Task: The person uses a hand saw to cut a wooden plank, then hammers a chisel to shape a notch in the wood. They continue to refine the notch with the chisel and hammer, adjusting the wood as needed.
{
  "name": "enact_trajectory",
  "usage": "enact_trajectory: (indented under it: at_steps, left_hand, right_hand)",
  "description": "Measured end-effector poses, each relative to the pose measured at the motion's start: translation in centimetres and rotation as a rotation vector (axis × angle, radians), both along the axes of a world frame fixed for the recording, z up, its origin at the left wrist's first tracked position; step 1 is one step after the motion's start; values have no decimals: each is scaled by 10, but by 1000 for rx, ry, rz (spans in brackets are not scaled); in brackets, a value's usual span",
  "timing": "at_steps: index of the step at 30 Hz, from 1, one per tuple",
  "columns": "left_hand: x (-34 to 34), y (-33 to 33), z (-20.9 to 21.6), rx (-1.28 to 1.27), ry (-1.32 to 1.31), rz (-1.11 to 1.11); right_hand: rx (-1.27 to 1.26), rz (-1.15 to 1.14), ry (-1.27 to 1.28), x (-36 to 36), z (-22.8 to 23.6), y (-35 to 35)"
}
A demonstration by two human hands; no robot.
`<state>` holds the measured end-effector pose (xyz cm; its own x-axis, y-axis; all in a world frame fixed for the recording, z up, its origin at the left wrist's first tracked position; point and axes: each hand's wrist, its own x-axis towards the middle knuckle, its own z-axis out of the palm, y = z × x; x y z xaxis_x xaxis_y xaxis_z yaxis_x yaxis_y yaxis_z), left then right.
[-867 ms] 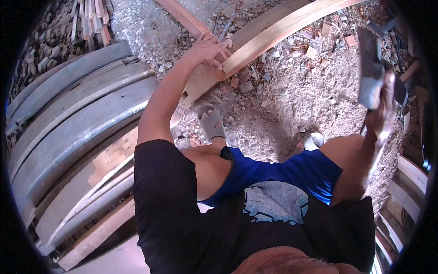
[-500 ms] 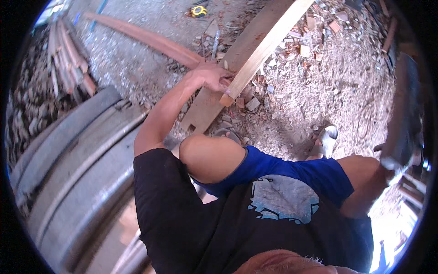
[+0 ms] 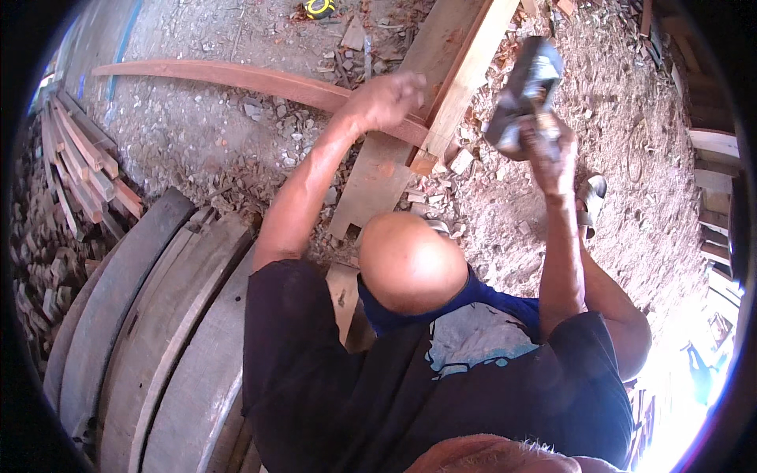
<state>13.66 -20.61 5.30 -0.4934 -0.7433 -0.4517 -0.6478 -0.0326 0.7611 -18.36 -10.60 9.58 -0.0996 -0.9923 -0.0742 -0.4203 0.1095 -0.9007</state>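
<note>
My left hand is over the near end of a long reddish plank; its fingers are smeared by motion, and contact with the wood cannot be made out. That plank's end lies against a pale squared wooden strip, on top of a wide board with a notched near end. To the right of the strip, my right hand grips a dark, block-shaped tool with shiny patches, held up above the ground. The tool is too blurred to tell its exact kind.
Curved thick timbers lie at my left, with a bundle of thin reddish sticks beyond. A yellow tape measure rests on the ground ahead. Wood chips and offcuts litter the ground. Stacked wood lines the right side.
My right hand has come into view from the right with the dark tool. My left hand has lifted off the pale strip's end and moved up. The reddish plank now lies flatter across the view.
</note>
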Motion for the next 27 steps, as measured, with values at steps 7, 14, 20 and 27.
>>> enact_trajectory:
  at_steps: [7, 14, 20, 27]
  left_hand:
    - [-67, -6, -20, -420, 17, 209]
    - [-75, 28, -27, -705, 171, 197]
    - [-68, 41, -45, -866, 78, 122]
    - [-102, -133, -22, -806, 80, 215]
  right_hand:
    - [94, 438, 875, 83, -5, 10]
    - [17, 241, 725, 117, -12, 44]
    - [-99, 264, 713, 110, -34, 52]
    - [-64, 260, 883, 89, -6, -106]
